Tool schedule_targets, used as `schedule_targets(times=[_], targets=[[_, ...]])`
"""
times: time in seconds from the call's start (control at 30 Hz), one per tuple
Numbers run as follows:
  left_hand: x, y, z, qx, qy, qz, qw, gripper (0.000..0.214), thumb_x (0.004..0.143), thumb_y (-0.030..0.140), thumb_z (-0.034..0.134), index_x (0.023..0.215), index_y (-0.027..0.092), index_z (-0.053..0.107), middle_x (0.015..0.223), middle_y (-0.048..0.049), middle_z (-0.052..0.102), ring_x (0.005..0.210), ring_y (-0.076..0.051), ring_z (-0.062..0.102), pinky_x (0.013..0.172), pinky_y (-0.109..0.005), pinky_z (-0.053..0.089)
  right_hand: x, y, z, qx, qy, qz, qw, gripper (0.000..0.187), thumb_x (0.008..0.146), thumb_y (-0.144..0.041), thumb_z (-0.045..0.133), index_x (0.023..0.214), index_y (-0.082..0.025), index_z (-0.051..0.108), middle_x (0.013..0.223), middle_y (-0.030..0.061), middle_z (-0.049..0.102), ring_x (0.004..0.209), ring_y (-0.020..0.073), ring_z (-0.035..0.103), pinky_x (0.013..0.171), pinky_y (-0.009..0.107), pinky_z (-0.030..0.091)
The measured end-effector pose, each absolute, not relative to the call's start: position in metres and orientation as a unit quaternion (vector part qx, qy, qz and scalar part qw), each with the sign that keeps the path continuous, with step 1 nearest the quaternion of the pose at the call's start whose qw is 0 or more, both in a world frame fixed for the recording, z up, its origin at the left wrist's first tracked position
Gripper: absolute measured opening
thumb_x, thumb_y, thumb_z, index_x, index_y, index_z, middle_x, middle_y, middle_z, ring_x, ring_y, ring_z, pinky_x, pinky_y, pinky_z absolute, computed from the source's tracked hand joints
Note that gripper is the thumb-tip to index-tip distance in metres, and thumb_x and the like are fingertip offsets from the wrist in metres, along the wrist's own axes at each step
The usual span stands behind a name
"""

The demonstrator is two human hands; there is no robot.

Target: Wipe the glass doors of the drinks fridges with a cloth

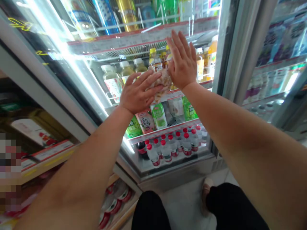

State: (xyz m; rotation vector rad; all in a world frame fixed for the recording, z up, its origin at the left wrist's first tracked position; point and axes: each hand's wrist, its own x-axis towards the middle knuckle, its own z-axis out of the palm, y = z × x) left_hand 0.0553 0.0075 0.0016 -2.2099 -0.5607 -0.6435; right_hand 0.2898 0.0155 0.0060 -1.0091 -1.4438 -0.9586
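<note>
My left hand [140, 91] lies with its fingers stretched out towards the right, in front of the shelves of a glass-fronted drinks cooler. My right hand [183, 62] is flat, its fingers pointing up and its palm towards the cooler. Between the two hands is a mottled pinkish-beige patch [164, 83], partly behind my left fingers. Whether it is a crumpled thing or a reflection in the glass, I cannot tell. Behind my hands stand bottles, among them one with a yellow cap [153, 51] and pale-capped ones [111, 76] to the left.
Green and pink drink packs [158, 115] stand on a lower shelf, above red-capped water bottles [166, 149]. Larger bottles [127, 12] fill the top shelf. Another stocked cooler [271, 64] is to the right; shelves with goods [35, 127] are at the left. My legs [150, 212] show below.
</note>
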Motion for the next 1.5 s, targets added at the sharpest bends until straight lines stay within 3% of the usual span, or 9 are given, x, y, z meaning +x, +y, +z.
schedule_targets(times=[0.27,0.4,0.5,0.6,0.73,0.9,1.1,1.33,1.5], targets=[[0.055,0.007,-0.005,-0.737,-0.306,-0.422,0.430,0.042,0.100,0.039,0.040,0.139,0.035,0.057,0.165,0.0051,0.038,0.153,-0.024,0.033,0.119,-0.061,0.031,0.289,0.012,0.005,-0.435,-0.601,-0.412,0.529,0.068,0.094,-0.021,0.033,0.158,-0.042,0.032,0.164,-0.0102,0.038,0.155,0.0135,0.029,0.129,0.047,0.027],[0.051,0.015,-0.010,-0.806,-0.266,-0.355,0.392,0.040,0.098,0.052,0.041,0.129,0.035,0.060,0.156,0.0086,0.050,0.155,-0.023,0.026,0.122,-0.063,0.025,0.289,0.014,0.005,-0.422,-0.602,-0.419,0.533,0.064,0.094,-0.019,0.032,0.157,-0.032,0.038,0.164,-0.0027,0.040,0.155,0.0168,0.032,0.128,0.047,0.027],[0.049,0.016,-0.013,-0.777,-0.281,-0.420,0.376,0.048,0.097,0.055,0.037,0.134,0.033,0.056,0.159,0.0085,0.045,0.158,-0.023,0.014,0.125,-0.065,0.016,0.289,0.015,0.005,-0.415,-0.602,-0.424,0.534,0.062,0.095,-0.018,0.032,0.155,-0.026,0.040,0.163,0.0015,0.042,0.154,0.0192,0.034,0.128,0.047,0.029],[0.049,0.011,-0.013,-0.723,-0.304,-0.494,0.375,0.047,0.101,0.045,0.032,0.137,0.030,0.058,0.163,0.0055,0.039,0.154,-0.025,0.026,0.122,-0.065,0.021,0.290,0.016,0.004,-0.407,-0.599,-0.437,0.534,0.059,0.096,-0.016,0.033,0.154,-0.019,0.042,0.162,0.0052,0.044,0.153,0.0219,0.036,0.127,0.048,0.030],[0.050,0.005,-0.012,-0.770,-0.267,-0.409,0.411,0.038,0.100,0.037,0.041,0.129,0.031,0.065,0.157,0.0030,0.049,0.143,-0.028,0.043,0.113,-0.064,0.034,0.290,0.016,0.005,-0.405,-0.601,-0.435,0.534,0.060,0.095,-0.015,0.034,0.154,-0.017,0.042,0.162,0.0063,0.044,0.153,0.0233,0.036,0.127,0.051,0.030],[0.049,0.007,-0.015,-0.768,-0.289,-0.403,0.405,0.037,0.099,0.034,0.041,0.129,0.030,0.063,0.159,0.0041,0.046,0.144,-0.026,0.041,0.116,-0.062,0.030,0.290,0.013,0.006,-0.433,-0.602,-0.411,0.530,0.065,0.093,-0.020,0.033,0.155,-0.039,0.036,0.163,-0.0090,0.040,0.154,0.0141,0.032,0.129,0.044,0.027],[0.049,0.006,-0.013,-0.671,-0.302,-0.512,0.443,0.047,0.095,0.023,0.047,0.140,0.034,0.058,0.162,0.0054,0.039,0.143,-0.025,0.039,0.115,-0.058,0.036,0.289,0.013,0.005,-0.426,-0.600,-0.422,0.529,0.064,0.092,-0.019,0.031,0.156,-0.025,0.039,0.164,-0.0007,0.041,0.155,0.0177,0.031,0.129,0.045,0.027],[-0.026,-0.001,0.002,-0.797,-0.252,-0.300,0.459,0.042,0.094,0.037,0.055,0.136,0.037,0.062,0.163,0.0048,0.041,0.143,-0.033,0.044,0.115,-0.062,0.033,0.288,0.008,0.005,-0.442,-0.620,-0.385,0.522,0.066,0.094,-0.020,0.033,0.158,-0.032,0.034,0.167,-0.0045,0.034,0.157,0.0154,0.024,0.131,0.046,0.022],[-0.061,-0.002,-0.011,-0.720,-0.337,-0.357,0.490,0.052,0.093,0.030,0.055,0.145,0.025,0.056,0.163,-0.0095,0.039,0.147,-0.034,0.040,0.114,-0.060,0.033,0.289,0.009,0.004,-0.435,-0.618,-0.395,0.522,0.063,0.096,-0.022,0.031,0.158,-0.027,0.036,0.166,-0.0014,0.035,0.157,0.0162,0.026,0.130,0.043,0.023]])
